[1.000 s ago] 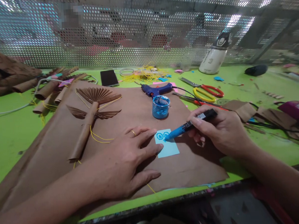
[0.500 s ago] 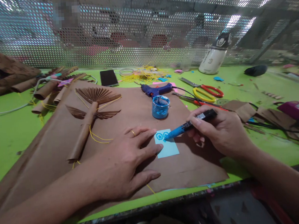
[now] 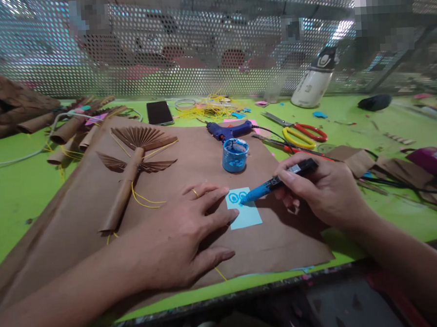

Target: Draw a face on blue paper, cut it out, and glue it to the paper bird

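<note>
My right hand (image 3: 315, 185) grips a blue-and-black marker (image 3: 269, 184), its tip on a small light-blue paper (image 3: 247, 215). Two ringed blue circles are drawn near the paper's top, with a small mark below and between them. My left hand (image 3: 196, 228), a ring on one finger, lies with fingers spread; its fingertips press the paper's left edge. Under both is a large brown paper sheet (image 3: 281, 248). Behind the paper stands a small jar of blue paint (image 3: 235, 157). Left of my left hand lies a rolled brown paper figure (image 3: 127, 192) with pleated fans and yellow string.
A purple glue gun (image 3: 231, 129) lies behind the jar. Scissors (image 3: 301, 134), a white bottle (image 3: 315, 83) and brown paper scraps (image 3: 353, 161) are to the right. A phone (image 3: 159, 113) and yellow strings (image 3: 215, 109) lie at the back, before a perforated metal screen (image 3: 198, 52).
Hardly anything differs. The view has shifted very slightly; both hands, the marker and the paper keep their places.
</note>
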Motion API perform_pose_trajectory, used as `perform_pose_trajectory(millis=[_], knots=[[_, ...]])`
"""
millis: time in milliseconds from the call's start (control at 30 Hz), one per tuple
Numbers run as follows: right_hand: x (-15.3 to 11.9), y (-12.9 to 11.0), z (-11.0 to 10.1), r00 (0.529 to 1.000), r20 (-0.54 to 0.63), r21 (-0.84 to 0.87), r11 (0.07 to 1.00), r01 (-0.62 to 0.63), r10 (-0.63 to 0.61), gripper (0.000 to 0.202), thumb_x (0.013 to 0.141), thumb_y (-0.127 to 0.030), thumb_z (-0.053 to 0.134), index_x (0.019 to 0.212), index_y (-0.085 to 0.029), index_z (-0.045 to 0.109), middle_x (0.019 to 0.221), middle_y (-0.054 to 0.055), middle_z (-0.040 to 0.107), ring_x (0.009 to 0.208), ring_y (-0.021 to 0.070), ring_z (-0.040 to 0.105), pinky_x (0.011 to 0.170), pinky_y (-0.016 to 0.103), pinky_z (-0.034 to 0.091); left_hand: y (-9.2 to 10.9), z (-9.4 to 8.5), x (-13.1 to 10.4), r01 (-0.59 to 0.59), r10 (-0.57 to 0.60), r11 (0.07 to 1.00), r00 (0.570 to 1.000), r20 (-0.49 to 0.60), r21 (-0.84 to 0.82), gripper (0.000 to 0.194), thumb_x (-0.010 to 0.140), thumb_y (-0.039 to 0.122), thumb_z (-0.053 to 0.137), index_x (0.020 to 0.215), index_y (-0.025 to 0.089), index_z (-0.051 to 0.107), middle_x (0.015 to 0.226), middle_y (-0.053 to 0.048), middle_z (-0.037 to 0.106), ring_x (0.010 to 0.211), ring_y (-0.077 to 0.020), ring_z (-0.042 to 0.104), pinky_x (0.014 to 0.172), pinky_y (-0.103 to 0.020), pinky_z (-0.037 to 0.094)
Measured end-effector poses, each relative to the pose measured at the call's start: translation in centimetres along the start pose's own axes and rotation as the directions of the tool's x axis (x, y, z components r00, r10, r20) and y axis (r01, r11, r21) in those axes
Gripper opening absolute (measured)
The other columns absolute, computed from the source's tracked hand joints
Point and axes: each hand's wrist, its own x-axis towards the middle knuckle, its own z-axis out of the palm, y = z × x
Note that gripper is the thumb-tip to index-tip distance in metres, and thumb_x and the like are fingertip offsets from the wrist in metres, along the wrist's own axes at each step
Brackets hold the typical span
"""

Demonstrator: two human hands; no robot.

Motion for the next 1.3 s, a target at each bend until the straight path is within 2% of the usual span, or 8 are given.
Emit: perform_pose_trajectory(millis=[433, 700, 967, 1133, 1300], knots=[[-0.11, -0.09, -0.02, 1.0, 0.022, 0.026, 1.0, -0.011, 0.01, 0.013, 0.089, -0.032, 0.066, 0.081, -0.021, 0.065, 0.054, -0.002, 0.065, 0.04, 0.0109, 0.057, 0.034, 0.02, 0.048, -0.01, -0.06, 0.16, 0.016, -0.016, 0.999, 1.0, 0.006, -0.032, 0.044, 0.092, 0.045, 0.058, 0.127, 0.019, 0.063, 0.135, -0.019, 0.058, 0.126, -0.0386, 0.051, 0.103, -0.057, 0.042], [-0.15, -0.01, -0.08, 0.999, 0.038, 0.038, 0.999, -0.003, 0.001, 0.013, 0.089, -0.03, 0.066, 0.079, -0.022, 0.064, 0.053, -0.003, 0.064, 0.038, 0.0091, 0.054, 0.035, 0.018, 0.048, 0.01, -0.02, 0.15, 0.001, -0.001, 1.0, 1.0, 0.013, -0.019, 0.044, 0.092, 0.044, 0.057, 0.128, 0.018, 0.063, 0.137, -0.021, 0.056, 0.126, -0.0396, 0.051, 0.103, -0.058, 0.043], [-0.11, 0.07, -0.13, 0.999, -0.034, 0.021, 1.0, 0.007, -0.006, 0.015, 0.089, -0.035, 0.067, 0.082, -0.021, 0.065, 0.052, -0.003, 0.064, 0.037, 0.0102, 0.055, 0.033, 0.019, 0.047, -0.05, -0.19, 0.17, -0.006, 0.006, 1.0, 1.0, 0.018, -0.008, 0.045, 0.093, 0.045, 0.056, 0.129, 0.019, 0.062, 0.137, -0.021, 0.056, 0.125, -0.0398, 0.052, 0.1, -0.058, 0.044], [-0.25, -0.07, 0.0, 1.0, 0.031, 0.034, 0.999, -0.007, 0.006, 0.013, 0.089, -0.032, 0.066, 0.082, -0.022, 0.064, 0.054, -0.002, 0.064, 0.039, 0.0101, 0.055, 0.034, 0.019, 0.047, 0.0, -0.29, 0.33, -0.011, 0.012, 1.0, 1.0, 0.007, -0.011, 0.042, 0.093, 0.043, 0.055, 0.127, 0.019, 0.061, 0.133, -0.018, 0.058, 0.123, -0.0363, 0.052, 0.101, -0.055, 0.044], [-0.05, -0.15, -0.01, 1.0, 0.008, 0.047, 0.999, -0.012, 0.012, 0.013, 0.087, -0.031, 0.068, 0.077, -0.023, 0.064, 0.052, -0.003, 0.063, 0.037, 0.0097, 0.054, 0.034, 0.02, 0.047, 0.02, -0.28, 0.31, -0.01, 0.01, 0.999, 1.0, -0.01, -0.031, 0.04, 0.093, 0.043, 0.056, 0.125, 0.019, 0.062, 0.133, -0.018, 0.058, 0.123, -0.0366, 0.052, 0.101, -0.055, 0.043]])
